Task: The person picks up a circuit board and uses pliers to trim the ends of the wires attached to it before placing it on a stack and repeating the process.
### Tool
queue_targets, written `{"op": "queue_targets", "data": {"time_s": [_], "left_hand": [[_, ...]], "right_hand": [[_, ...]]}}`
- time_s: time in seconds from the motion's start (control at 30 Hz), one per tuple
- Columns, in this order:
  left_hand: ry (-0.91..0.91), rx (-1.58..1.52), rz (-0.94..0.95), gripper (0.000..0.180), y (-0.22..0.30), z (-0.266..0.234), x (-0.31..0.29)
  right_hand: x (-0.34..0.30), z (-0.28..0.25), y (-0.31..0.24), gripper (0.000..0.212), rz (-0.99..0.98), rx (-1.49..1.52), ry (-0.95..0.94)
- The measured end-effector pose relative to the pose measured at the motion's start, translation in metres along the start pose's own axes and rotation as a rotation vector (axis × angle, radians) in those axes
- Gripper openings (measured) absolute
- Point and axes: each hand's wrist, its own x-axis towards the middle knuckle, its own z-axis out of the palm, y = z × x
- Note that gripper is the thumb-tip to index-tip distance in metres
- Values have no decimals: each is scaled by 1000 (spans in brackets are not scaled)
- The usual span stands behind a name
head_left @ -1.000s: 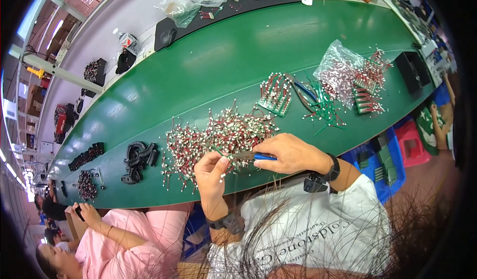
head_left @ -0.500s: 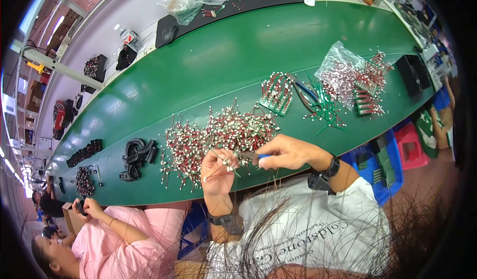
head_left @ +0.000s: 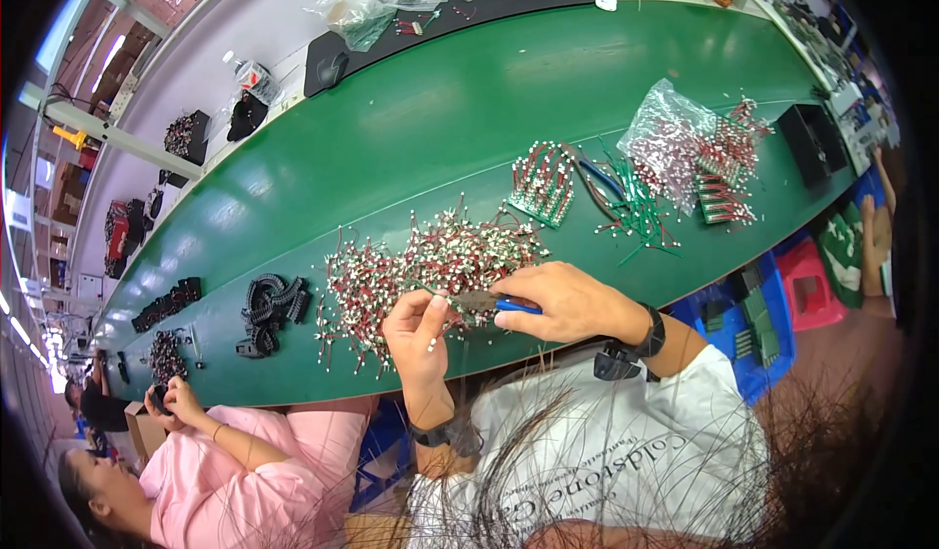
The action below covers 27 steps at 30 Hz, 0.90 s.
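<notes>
My right hand [head_left: 567, 303] is closed round blue-handled pliers [head_left: 479, 301], whose metal jaws point left at the fingertips of my other hand. My left hand [head_left: 419, 339] pinches a small wired piece with white ends [head_left: 442, 295]; its fingers hide most of it. A short green strip shows by the thumb and forefinger. Just beyond both hands spreads a large heap of red-and-white wire leads with white connectors [head_left: 440, 251].
To the right lie a green board with red wires [head_left: 543, 197], another blue-handled tool [head_left: 599, 177], green strips [head_left: 641, 219] and a clear bag of wired parts [head_left: 668, 124]. Black cable chain [head_left: 269, 309] lies left. A co-worker in pink [head_left: 249, 461] sits at left.
My left hand has turned and shifted slightly left, its fingers now closer together. The pliers lie flatter, with more of the blue handle showing. The co-worker's hands have moved a little.
</notes>
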Motion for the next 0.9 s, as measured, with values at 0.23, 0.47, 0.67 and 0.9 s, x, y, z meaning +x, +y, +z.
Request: {"op": "queue_targets", "data": {"time_s": [0.23,0.47,0.67,0.9], "left_hand": [[-31,-19,0,7,2,4,-2],[-37,-39,6,8,3,5,-3],[-103,-74,-20,8,2,3,-3],[-177,-280,-95,7,0,3,-2]], "right_hand": [[1,-4,3,40,13,-24,-62],[0,-2,5,39,-25,8,-29],[-1,-3,4,33,-43,37,-23],[2,-4,6,36,-64,69,-98]]}}
